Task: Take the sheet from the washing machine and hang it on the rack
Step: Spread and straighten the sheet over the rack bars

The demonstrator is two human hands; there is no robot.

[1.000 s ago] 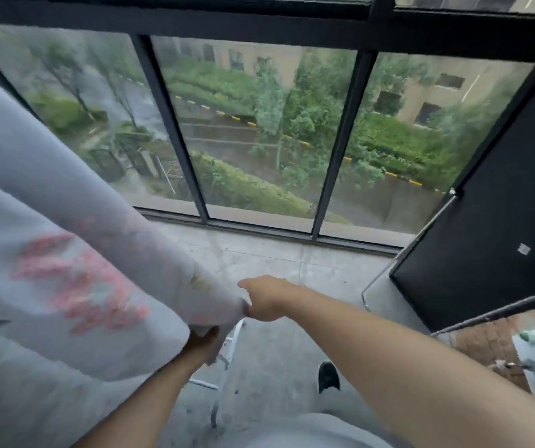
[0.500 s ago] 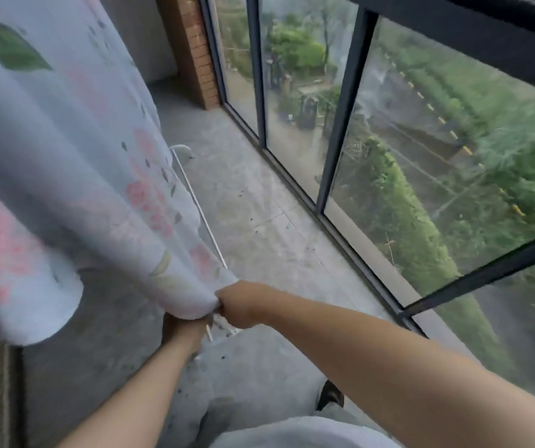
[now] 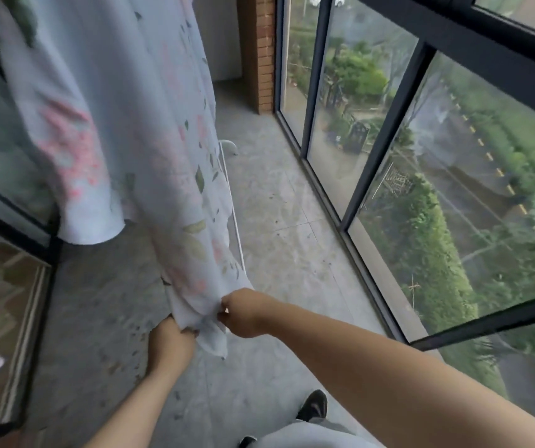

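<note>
The floral sheet [image 3: 120, 140] hangs from 11 o'clock down to centre, its top out of frame, beside a white rack tube [image 3: 234, 218]. Left hand [image 3: 171, 339] and right hand [image 3: 246, 313], close together, each pinch the lower edge, probably to tension and straighten the drape.

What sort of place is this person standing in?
Most likely an enclosed upper-floor balcony used for drying laundry. Tall dark-framed windows look down on hedges and a road, the floor is bare and grey, and a floral sheet hangs down, with white rack tubing at its edge.
</note>
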